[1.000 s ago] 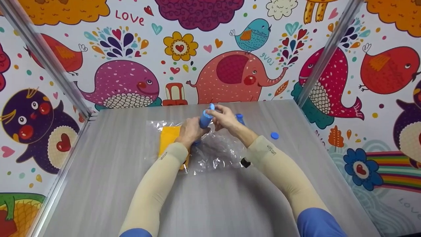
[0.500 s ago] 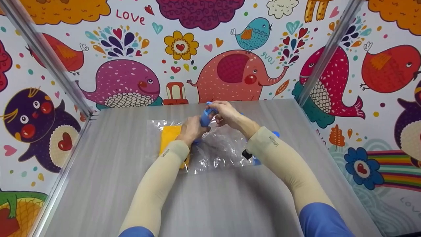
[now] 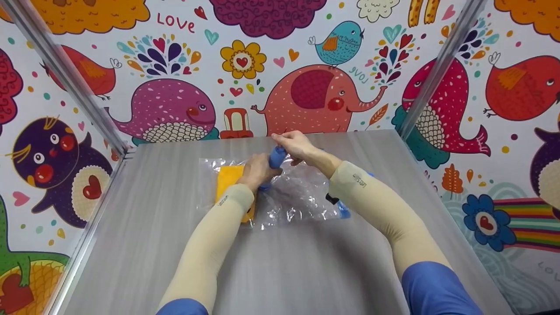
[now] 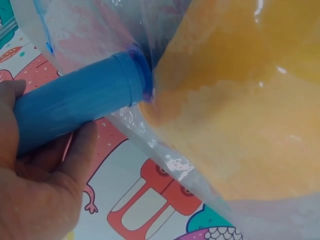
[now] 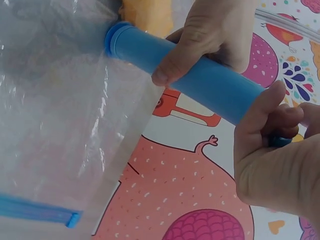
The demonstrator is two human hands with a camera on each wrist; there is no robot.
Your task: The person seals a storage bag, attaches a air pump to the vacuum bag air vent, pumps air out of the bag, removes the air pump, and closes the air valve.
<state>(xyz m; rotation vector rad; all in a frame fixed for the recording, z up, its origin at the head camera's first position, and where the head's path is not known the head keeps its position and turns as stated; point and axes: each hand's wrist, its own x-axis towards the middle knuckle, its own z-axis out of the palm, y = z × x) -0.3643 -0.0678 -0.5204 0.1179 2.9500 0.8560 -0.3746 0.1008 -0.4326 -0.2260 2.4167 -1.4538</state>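
Note:
A blue hand pump (image 3: pixel 277 157) stands on a clear plastic bag (image 3: pixel 302 192), its flanged foot against the film. My left hand (image 3: pixel 257 169) grips the pump barrel, with fingers and thumb round it in the left wrist view. At the barrel's other end, my right hand (image 5: pixel 280 150) has its fingers curled round the handle, of which only a small dark blue part (image 5: pixel 281 142) shows. Inside the bag lies a yellow-orange item (image 4: pixel 235 135), soft and cloth-like, beside the pump's foot.
A blue zip strip with a slider (image 5: pixel 72 220) runs along one edge of the bag. A blue piece (image 3: pixel 370 174) lies on the grey table (image 3: pixel 271 267), mostly behind the right sleeve. Cartoon-printed walls (image 3: pixel 245 100) enclose the table.
My right hand has shifted slightly up and left at the pump's top, and its fingers now cover the blue handle end. The left hand keeps its grip on the barrel.

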